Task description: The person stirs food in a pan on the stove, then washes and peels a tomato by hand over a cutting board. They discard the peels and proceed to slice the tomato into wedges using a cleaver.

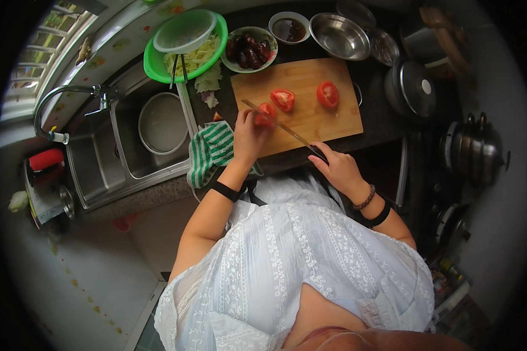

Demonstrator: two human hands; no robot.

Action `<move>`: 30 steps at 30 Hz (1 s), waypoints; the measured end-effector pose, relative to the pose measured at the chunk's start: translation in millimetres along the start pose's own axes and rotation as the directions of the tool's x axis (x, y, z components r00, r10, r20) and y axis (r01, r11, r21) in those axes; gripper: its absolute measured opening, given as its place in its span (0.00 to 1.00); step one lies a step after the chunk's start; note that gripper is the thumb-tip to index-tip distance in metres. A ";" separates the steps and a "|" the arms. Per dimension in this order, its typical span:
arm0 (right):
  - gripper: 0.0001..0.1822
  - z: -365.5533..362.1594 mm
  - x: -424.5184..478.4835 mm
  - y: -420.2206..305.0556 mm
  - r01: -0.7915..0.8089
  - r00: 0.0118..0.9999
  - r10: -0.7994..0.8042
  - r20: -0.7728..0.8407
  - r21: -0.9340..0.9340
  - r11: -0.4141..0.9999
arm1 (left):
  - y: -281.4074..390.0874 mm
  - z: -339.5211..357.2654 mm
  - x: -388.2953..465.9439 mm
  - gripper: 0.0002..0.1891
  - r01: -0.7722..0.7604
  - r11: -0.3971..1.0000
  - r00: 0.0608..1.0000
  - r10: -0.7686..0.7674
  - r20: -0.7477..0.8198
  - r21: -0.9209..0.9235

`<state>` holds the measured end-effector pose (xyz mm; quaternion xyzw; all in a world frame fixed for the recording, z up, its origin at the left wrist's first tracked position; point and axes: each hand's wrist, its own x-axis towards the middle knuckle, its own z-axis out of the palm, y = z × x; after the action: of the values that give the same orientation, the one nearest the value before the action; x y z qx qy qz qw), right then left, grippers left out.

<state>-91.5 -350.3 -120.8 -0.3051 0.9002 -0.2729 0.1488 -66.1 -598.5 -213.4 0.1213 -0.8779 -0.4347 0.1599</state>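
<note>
My right hand (336,169) grips the dark handle of a kitchen knife (292,133), whose blade slants up and left over a wooden cutting board (307,74). At the board's left side, my left hand (249,136) holds a piece of tomato (265,115) with its fingertips. The blade crosses this piece; how deep it has gone in, I cannot tell. Just right of it lies a cut tomato piece (283,100), its inside showing. A larger tomato piece (328,94) rests farther right on the board, cut face up.
Left of the board are a striped cloth (211,147) and a steel sink (96,158) holding a round pan (163,123). Behind stand a green basin (151,66) of shredded vegetable, a bowl of dark food (249,50), a sauce bowl (289,28) and a steel bowl (340,37). A lidded pot (410,87) sits right.
</note>
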 end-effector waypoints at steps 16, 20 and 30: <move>0.19 51.5 44.7 6.5 -0.121 0.992 0.123 -0.032 0.052 0.991 | -4.7 3.2 1.1 0.14 0.073 0.995 0.997 -0.072 0.014 -0.069; 0.19 43.4 46.5 8.8 -0.088 0.993 0.100 -0.069 0.165 0.982 | 2.4 -8.9 5.7 0.17 -0.053 0.998 0.997 0.052 0.055 0.019; 0.20 -11.3 -8.8 -3.6 -0.161 0.981 0.155 0.117 0.044 0.986 | -9.7 1.8 -4.9 0.16 0.045 0.998 0.997 -0.042 0.068 -0.041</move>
<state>-88.0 -342.6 -108.8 -0.2433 0.9042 -0.2663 0.2288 -61.6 -601.1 -223.0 0.1223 -0.8705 -0.4605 0.1232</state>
